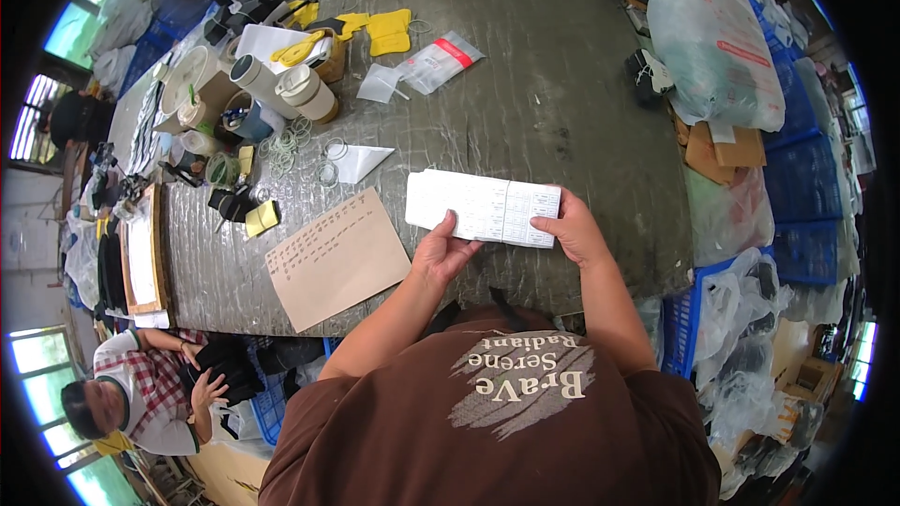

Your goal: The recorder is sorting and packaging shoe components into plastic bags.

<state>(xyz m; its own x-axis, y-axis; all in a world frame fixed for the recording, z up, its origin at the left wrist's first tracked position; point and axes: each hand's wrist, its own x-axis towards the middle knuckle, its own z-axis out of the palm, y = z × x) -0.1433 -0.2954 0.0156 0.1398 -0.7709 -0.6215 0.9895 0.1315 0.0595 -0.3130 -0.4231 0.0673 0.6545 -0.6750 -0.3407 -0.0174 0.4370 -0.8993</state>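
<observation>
Both my hands grip a long stack of white printed slips point(469, 199), held just above the dark table near its front edge. A thin band crosses the stack right of its middle. At the lower left edge, my left hand point(444, 251) pinches it, thumb on top and fingers beneath. My right hand point(572, 228) is closed round the right end, its thumb lying on the printed face. On the table to the left lies a brown sheet of card point(339, 258) with rows of handwritten marks, close to my left forearm.
Cups and a tumbler point(305, 94) crowd the table's left side, beside loose rubber bands point(284, 148). A clear plastic packet point(441, 63) and yellow scraps point(389, 32) lie farther back. Full plastic bags point(717, 47) and blue crates point(808, 187) line the right. A co-worker point(150, 384) sits at left.
</observation>
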